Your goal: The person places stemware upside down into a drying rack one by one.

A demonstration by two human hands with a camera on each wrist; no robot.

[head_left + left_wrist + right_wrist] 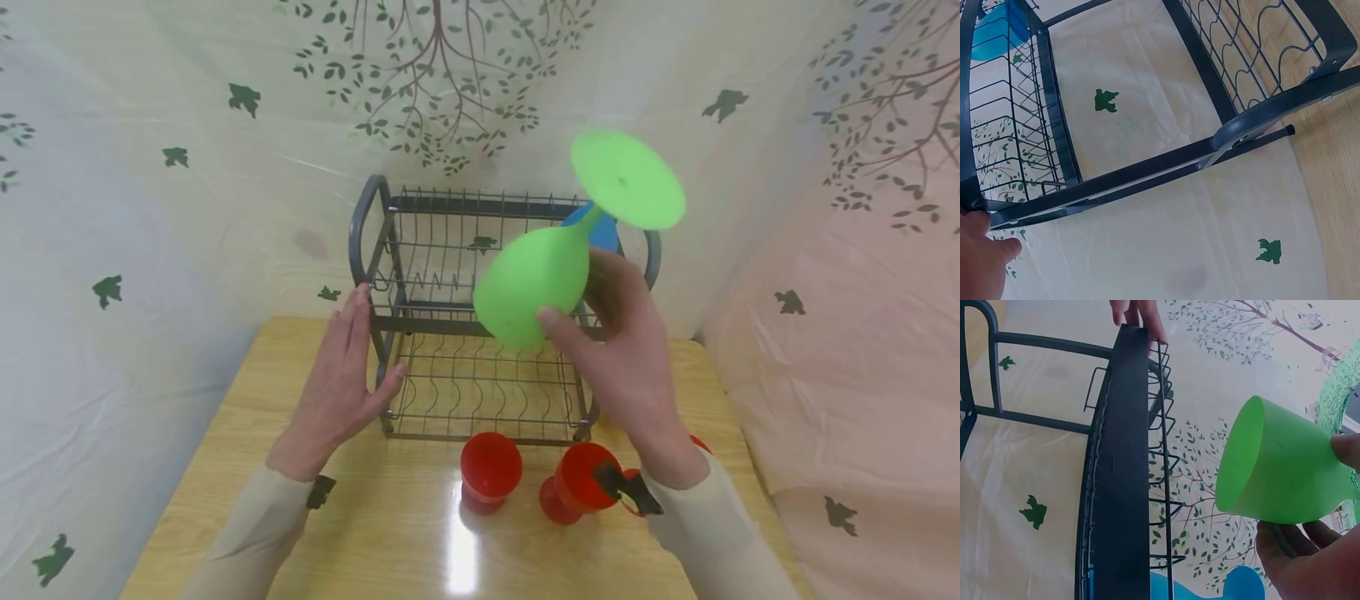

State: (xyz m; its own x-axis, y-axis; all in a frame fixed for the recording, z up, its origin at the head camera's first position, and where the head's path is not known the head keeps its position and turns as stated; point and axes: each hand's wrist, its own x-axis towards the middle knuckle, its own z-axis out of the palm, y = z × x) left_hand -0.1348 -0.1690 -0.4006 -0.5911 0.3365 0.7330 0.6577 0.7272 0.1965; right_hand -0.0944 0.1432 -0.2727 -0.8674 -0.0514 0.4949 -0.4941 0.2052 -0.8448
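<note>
My right hand (626,358) holds a light green plastic goblet (528,283) by its bowl, thumb on the near side and fingers beneath or behind. The goblet is tilted upside down, its round foot up and to the right, above the upper tier of a dark two-tier dish rack (480,326). In the right wrist view the bowl's mouth (1241,453) faces the rack's bar. With fingers extended, my left hand (337,383) touches the rack's left side frame. Partly hidden behind the green goblet, a blue goblet (608,239) sits at the upper tier's right end.
Two red goblets (491,463) (589,475) stand on the wooden table (360,533) before the rack. Another red piece (702,444) shows behind my right wrist. A pale curtain (180,250) with printed trees and birds hangs behind and at both sides.
</note>
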